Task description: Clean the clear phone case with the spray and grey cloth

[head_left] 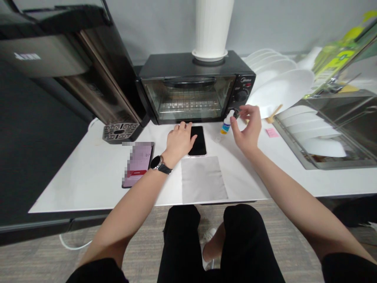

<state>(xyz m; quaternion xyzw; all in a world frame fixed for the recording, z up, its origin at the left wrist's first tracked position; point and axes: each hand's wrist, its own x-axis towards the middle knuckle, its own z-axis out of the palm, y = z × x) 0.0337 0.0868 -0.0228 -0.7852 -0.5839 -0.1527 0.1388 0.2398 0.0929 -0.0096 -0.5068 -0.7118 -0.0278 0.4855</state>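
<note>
My left hand (180,140), with a black-strapped watch (159,164) on the wrist, lies palm down at the left edge of a dark-screened smartphone (198,143). Its fingers are stretched out, and the thumb reaches over the screen. Just right of the phone a small spray bottle (226,125) with a white top, blue label and orange liquid stands on the white counter (76,181). My right hand (249,127) is beside the bottle, thumb and fingers apart, holding nothing. A grey cloth (203,181) is spread flat below the phone, near the counter's front edge.
A black toaster oven (188,98) stands behind, bearing a white pot (213,29). At left are a drink dispenser (118,131) and a second phone or tablet (138,165), lit. White plates (282,84), a pink note (271,133) and a metal sink (309,163) are at right.
</note>
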